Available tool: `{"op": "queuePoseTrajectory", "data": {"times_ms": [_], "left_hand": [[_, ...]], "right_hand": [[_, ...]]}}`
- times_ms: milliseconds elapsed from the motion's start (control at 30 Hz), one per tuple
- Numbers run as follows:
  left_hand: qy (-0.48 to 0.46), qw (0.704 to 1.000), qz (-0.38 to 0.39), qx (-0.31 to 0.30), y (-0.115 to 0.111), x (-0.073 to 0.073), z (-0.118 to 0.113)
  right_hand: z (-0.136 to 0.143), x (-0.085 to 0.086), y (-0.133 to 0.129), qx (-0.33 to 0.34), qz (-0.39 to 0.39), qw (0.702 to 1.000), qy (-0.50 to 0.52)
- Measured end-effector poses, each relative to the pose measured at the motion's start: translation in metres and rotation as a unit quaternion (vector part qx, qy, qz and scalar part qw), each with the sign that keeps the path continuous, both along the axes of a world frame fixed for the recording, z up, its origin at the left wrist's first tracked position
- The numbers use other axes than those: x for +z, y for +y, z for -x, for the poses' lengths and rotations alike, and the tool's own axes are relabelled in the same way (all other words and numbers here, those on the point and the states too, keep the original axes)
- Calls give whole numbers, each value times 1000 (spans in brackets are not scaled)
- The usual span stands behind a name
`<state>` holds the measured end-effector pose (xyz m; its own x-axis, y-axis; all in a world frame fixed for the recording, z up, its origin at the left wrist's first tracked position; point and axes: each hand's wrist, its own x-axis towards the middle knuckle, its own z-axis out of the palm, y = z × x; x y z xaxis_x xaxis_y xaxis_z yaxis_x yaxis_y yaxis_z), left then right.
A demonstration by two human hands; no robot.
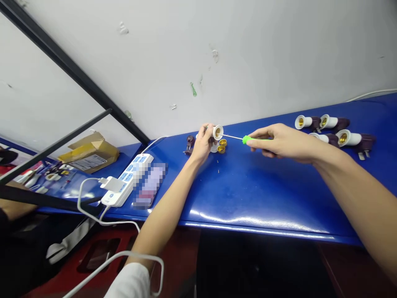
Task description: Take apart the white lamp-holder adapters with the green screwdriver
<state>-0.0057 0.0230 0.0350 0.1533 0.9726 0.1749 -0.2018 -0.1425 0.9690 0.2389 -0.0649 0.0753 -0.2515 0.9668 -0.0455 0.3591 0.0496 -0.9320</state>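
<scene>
My left hand is closed around a white lamp socket, its open end facing right with brass-coloured metal inside. In my right hand is a screwdriver with a green handle. Its long thin shaft points left, and the tip reaches into the socket's mouth. Just below the socket, two brass-coloured threaded shells lie on the blue table, beside a white part partly hidden by my left hand. A dark brown plug piece rests left of that hand. Tiny pieces lie below the shells.
Several white and brown plug-in lamp holders lie at the right. To the left are a white power strip with a cable, a blurred phone, a black metal frame and a torn yellow box. Another person's arm shows far left.
</scene>
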Motion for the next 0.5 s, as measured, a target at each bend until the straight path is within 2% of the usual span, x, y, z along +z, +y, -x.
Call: {"op": "queuePoseTrajectory", "data": {"times_ms": [133, 300, 400, 500], "left_hand": [[45, 998, -52, -15, 2, -4, 4], [58, 994, -97, -2, 1, -6, 3], [82, 991, -105, 22, 0, -5, 2], [114, 987, -113, 34, 0, -3, 3]], "right_hand": [[-8, 0, 3, 39, 62, 997, -14], [-7, 1, 3, 73, 96, 991, 57], [-4, -2, 4, 69, 70, 994, 43], [-3, -6, 7, 37, -11, 999, 12]]}}
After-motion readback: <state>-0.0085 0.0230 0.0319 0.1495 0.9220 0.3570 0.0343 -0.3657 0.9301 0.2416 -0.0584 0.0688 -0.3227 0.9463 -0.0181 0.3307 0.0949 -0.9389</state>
